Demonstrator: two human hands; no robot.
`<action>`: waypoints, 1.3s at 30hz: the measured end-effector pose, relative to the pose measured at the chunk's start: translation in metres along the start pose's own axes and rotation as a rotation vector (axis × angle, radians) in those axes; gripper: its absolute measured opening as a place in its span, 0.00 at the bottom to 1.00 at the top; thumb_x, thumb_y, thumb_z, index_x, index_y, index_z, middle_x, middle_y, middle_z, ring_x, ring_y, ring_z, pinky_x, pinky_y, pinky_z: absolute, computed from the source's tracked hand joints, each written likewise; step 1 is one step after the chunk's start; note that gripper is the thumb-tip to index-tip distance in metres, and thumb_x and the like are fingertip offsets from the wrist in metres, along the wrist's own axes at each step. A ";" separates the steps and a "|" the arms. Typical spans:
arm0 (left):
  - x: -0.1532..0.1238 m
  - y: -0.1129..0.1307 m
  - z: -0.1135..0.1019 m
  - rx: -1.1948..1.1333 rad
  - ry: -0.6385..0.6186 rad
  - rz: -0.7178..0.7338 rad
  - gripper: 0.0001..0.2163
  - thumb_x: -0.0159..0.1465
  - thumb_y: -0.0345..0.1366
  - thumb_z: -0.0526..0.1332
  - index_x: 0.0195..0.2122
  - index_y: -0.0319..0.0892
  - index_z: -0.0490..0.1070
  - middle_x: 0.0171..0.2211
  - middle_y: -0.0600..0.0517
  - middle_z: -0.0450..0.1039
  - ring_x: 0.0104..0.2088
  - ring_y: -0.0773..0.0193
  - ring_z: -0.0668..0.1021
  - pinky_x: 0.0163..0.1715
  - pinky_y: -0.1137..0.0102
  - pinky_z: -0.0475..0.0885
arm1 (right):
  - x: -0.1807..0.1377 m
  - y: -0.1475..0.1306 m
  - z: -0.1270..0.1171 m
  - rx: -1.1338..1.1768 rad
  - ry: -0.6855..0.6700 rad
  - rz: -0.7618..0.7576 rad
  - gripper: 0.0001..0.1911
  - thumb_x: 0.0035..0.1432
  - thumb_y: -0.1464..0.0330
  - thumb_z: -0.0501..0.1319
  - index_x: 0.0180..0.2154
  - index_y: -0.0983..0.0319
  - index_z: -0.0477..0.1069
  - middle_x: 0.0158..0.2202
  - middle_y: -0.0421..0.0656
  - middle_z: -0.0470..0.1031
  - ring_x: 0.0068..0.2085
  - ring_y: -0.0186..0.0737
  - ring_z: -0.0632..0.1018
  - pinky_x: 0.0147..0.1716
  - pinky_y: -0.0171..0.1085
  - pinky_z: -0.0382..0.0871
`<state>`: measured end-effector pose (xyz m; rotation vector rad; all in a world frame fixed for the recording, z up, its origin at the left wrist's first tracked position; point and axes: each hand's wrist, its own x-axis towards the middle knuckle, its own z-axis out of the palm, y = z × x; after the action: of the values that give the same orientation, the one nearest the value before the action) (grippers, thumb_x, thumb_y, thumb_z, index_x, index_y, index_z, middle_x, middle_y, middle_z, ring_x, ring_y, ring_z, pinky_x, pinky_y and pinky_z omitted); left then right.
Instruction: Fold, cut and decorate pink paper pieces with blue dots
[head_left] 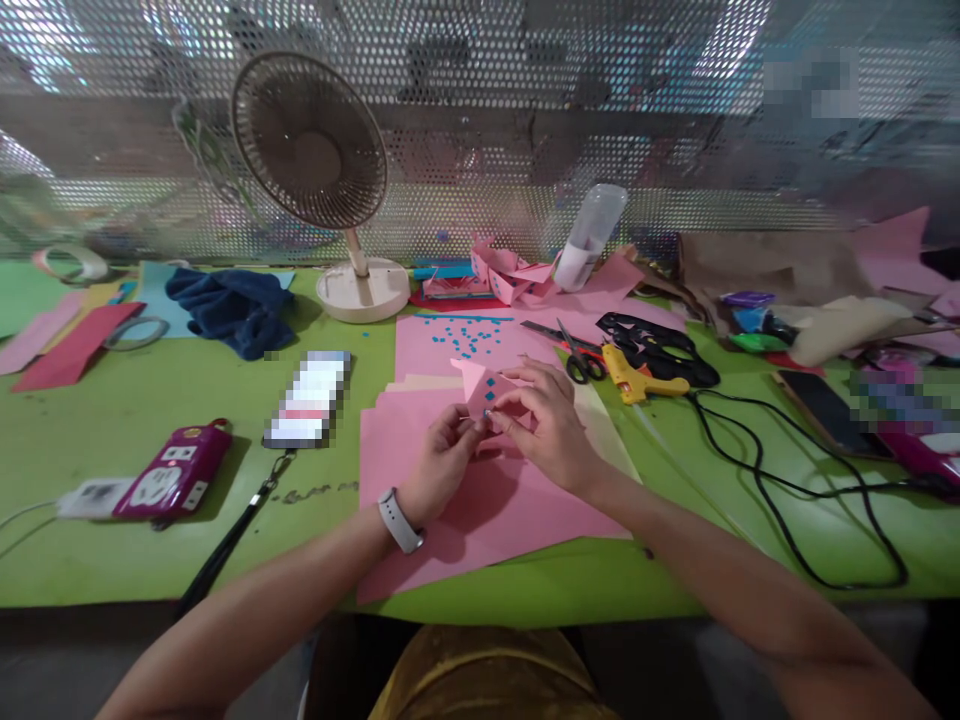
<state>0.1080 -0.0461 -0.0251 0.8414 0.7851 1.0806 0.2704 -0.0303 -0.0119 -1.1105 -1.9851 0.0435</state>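
Note:
Between my two hands is a folded pink paper piece [474, 385] with several small blue diamonds in a row on it. My left hand [442, 455] pinches its lower left edge, and a pale watch strap circles that wrist. At the lowest blue diamond are the thumb and forefinger of my right hand [546, 425], with the other fingers behind the paper. Both hands are above a stack of pink sheets [420, 540]. Tiny blue paper bits [469, 338] lie scattered on a pink sheet just beyond.
Scissors [577, 358], a yellow glue gun [637, 380] with a looping black cord [757, 480], and a dark phone [825, 410] lie on the right. On the left are a lit phone [309, 400], a magenta power strip [176, 470] and a blue cloth [236, 305]. A fan [364, 290] stands behind.

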 end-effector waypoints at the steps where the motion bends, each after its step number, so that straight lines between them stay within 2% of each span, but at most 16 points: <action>1: 0.000 0.000 0.000 0.005 -0.004 0.003 0.19 0.53 0.45 0.72 0.34 0.41 0.66 0.36 0.51 0.76 0.41 0.60 0.79 0.41 0.64 0.78 | 0.000 0.000 0.000 -0.001 -0.004 -0.002 0.02 0.60 0.67 0.63 0.35 0.57 0.73 0.49 0.47 0.73 0.58 0.50 0.67 0.58 0.54 0.60; 10: 0.002 -0.004 -0.003 -0.003 -0.011 0.009 0.19 0.54 0.45 0.71 0.35 0.41 0.64 0.36 0.51 0.76 0.42 0.58 0.80 0.41 0.61 0.78 | -0.001 0.000 0.000 -0.009 -0.001 -0.008 0.02 0.59 0.68 0.63 0.32 0.57 0.73 0.50 0.47 0.73 0.59 0.51 0.66 0.59 0.55 0.59; 17: 0.002 -0.005 -0.005 0.021 -0.035 0.049 0.17 0.56 0.45 0.69 0.37 0.41 0.65 0.35 0.52 0.75 0.39 0.62 0.79 0.43 0.60 0.77 | 0.002 -0.001 -0.003 0.025 0.035 0.003 0.02 0.60 0.66 0.62 0.35 0.56 0.74 0.50 0.46 0.74 0.60 0.51 0.67 0.59 0.57 0.59; 30: 0.002 -0.005 -0.005 0.049 -0.065 0.114 0.17 0.58 0.45 0.68 0.36 0.41 0.63 0.36 0.51 0.75 0.41 0.60 0.79 0.44 0.60 0.77 | 0.000 -0.004 -0.002 0.001 0.051 -0.023 0.02 0.59 0.68 0.63 0.33 0.56 0.73 0.48 0.45 0.75 0.58 0.50 0.68 0.60 0.58 0.58; 34: 0.001 -0.004 -0.004 0.055 -0.061 0.108 0.17 0.58 0.45 0.68 0.36 0.41 0.64 0.36 0.51 0.76 0.43 0.60 0.79 0.45 0.61 0.77 | -0.001 -0.006 -0.003 0.005 0.052 -0.004 0.03 0.59 0.69 0.63 0.31 0.57 0.73 0.49 0.45 0.75 0.60 0.50 0.67 0.61 0.56 0.58; 39: 0.000 -0.003 -0.003 0.052 -0.041 0.080 0.18 0.57 0.47 0.69 0.37 0.41 0.64 0.34 0.53 0.76 0.38 0.65 0.79 0.46 0.61 0.76 | -0.003 -0.006 0.000 0.052 0.037 0.105 0.05 0.59 0.66 0.63 0.31 0.57 0.74 0.55 0.47 0.71 0.62 0.51 0.64 0.61 0.56 0.58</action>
<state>0.1072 -0.0464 -0.0293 0.9431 0.7530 1.1145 0.2670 -0.0365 -0.0109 -1.1736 -1.8816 0.1285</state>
